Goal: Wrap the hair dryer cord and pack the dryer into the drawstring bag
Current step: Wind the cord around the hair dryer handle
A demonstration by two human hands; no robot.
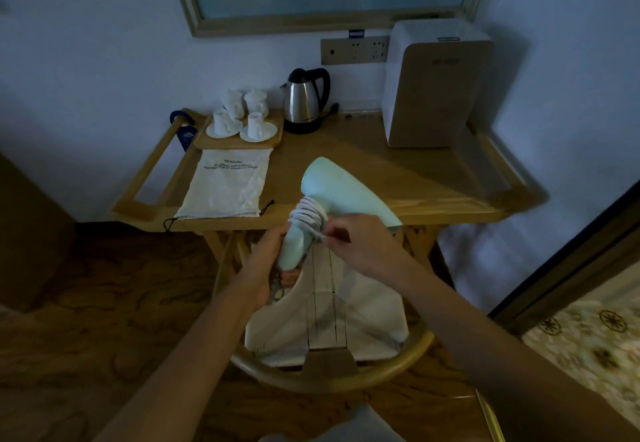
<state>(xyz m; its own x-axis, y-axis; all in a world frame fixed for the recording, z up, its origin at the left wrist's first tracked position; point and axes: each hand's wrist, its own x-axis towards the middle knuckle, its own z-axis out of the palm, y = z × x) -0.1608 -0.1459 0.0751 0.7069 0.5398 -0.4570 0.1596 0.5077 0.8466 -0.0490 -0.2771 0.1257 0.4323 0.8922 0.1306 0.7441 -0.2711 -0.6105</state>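
Held mint-green hair dryer [341, 192] at frame centre, over worktop [346, 150] front edge. Left hand [268, 261] grip closed around dryer handle; right hand [360, 240] grip pinched white cord [310, 218] coiled about handle top. Drawstring bag [227, 183] lay flat at ten o'clock from dryer, below tea-cup tray [239, 140].

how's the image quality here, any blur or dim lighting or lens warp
Head view: dim and blue-tinted throughout; wide-angle warp bows the table edges and the door frame at right; patterned floor at lower right is blurred; the hair dryer and the drawstring bag stay readable, though the bag's print is soft.
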